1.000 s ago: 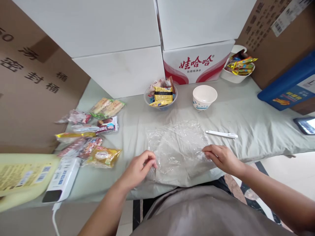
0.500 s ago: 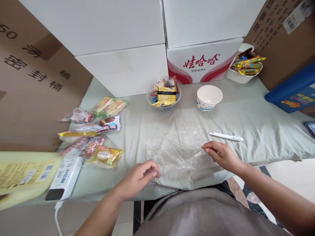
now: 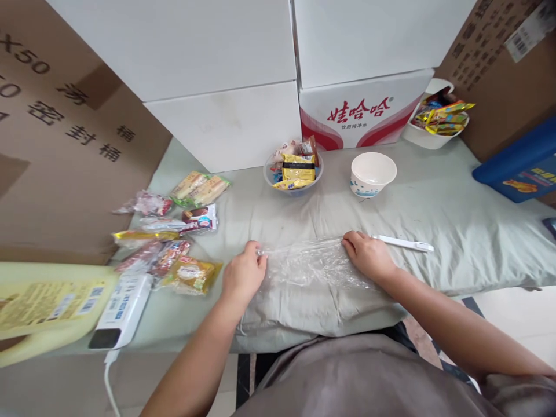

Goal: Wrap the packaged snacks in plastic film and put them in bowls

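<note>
A sheet of clear plastic wrap (image 3: 304,263) lies crinkled over the cloth in front of me, its far edge drawn taut between both hands. My left hand (image 3: 245,269) pinches the far left corner. The far right corner is gripped by my right hand (image 3: 367,253), fingers closed. Just beyond that hand rests a white utility knife (image 3: 406,243), its left tip close to my fingers. Past the wrap stand a white paper bowl (image 3: 372,174), with nothing seen inside, and a clear plastic bowl (image 3: 297,188) heaped with wrapped snacks (image 3: 299,167).
Several packaged snacks (image 3: 191,272) are spread on the left, near a white power strip (image 3: 121,313) and a yellow jug (image 3: 47,307). White cartons (image 3: 221,127) wall off the back. At right are a snack-filled white tub (image 3: 428,136) and a blue container (image 3: 521,162).
Both hands have moved away from me to the wrap's far edge and closed on it. That edge is now pulled straight and nearer to me. The view has shifted slightly.
</note>
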`<state>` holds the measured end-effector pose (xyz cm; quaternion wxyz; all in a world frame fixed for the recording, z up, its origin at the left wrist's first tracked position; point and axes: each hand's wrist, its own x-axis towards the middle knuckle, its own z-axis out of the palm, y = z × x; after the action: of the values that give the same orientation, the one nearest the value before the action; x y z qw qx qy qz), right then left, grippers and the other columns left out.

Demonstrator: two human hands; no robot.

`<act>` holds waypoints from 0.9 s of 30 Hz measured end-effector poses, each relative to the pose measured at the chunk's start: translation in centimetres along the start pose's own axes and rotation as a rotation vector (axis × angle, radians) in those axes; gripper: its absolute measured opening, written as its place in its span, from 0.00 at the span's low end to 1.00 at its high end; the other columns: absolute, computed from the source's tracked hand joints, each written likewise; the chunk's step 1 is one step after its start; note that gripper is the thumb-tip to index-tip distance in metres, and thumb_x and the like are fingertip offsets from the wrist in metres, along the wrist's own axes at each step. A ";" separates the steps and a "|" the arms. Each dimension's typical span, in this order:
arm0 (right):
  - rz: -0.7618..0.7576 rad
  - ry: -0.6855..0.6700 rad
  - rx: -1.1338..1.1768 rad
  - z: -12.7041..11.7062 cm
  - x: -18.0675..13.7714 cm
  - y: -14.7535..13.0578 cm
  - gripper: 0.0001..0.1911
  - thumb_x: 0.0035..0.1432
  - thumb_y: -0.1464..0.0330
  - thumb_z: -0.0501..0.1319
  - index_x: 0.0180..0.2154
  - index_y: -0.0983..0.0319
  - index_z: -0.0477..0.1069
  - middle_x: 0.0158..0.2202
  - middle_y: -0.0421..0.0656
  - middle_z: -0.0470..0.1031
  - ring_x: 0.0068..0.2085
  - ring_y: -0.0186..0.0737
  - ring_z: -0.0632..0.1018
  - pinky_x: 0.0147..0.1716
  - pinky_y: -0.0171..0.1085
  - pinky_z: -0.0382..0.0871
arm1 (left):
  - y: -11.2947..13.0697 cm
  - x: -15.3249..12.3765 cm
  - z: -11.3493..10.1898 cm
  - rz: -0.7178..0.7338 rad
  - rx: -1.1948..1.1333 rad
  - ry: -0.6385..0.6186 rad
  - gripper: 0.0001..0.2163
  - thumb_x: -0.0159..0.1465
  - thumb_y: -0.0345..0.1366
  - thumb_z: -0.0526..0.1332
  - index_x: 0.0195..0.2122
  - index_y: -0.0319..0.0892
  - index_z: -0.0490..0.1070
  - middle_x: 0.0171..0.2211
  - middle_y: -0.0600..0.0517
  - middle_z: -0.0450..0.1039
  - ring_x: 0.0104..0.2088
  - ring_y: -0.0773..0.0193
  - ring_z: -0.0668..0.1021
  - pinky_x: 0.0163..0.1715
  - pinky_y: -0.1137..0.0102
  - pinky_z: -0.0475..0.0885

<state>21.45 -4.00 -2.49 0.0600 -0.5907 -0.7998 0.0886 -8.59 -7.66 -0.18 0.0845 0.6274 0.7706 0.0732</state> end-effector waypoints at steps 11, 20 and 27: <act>0.039 -0.018 -0.088 -0.5 0.7 0.5 0.15 0.69 0.61 0.48 0.42 0.61 0.70 0.35 0.46 0.78 0.30 0.42 0.77 0.27 0.37 0.58 | 4.2 -2.4 3.2 0.925 -0.050 -0.023 0.25 0.64 0.44 0.60 0.62 0.43 0.62 0.63 0.44 0.62 0.65 0.46 0.60 0.62 0.48 0.57; -0.463 0.174 0.073 -0.9 -1.3 -0.9 0.24 0.67 0.57 0.52 0.56 0.63 0.68 0.55 0.54 0.71 0.58 0.53 0.68 0.55 0.51 0.62 | 3.7 -2.4 4.1 0.836 0.057 -0.104 0.36 0.63 0.51 0.59 0.69 0.47 0.48 0.69 0.45 0.48 0.69 0.45 0.48 0.64 0.42 0.42; -0.498 0.053 -0.014 1.6 -3.4 0.3 0.41 0.61 0.46 0.54 0.66 0.63 0.53 0.68 0.53 0.53 0.69 0.58 0.49 0.63 0.61 0.47 | -2.7 -1.7 3.1 0.547 0.114 0.004 0.32 0.65 0.51 0.56 0.67 0.44 0.52 0.69 0.40 0.48 0.68 0.41 0.51 0.63 0.42 0.50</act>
<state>22.46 -7.28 -4.06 0.0966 -0.3778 -0.9195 0.0500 -10.09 -9.85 -3.76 0.0245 0.8156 0.5758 0.0512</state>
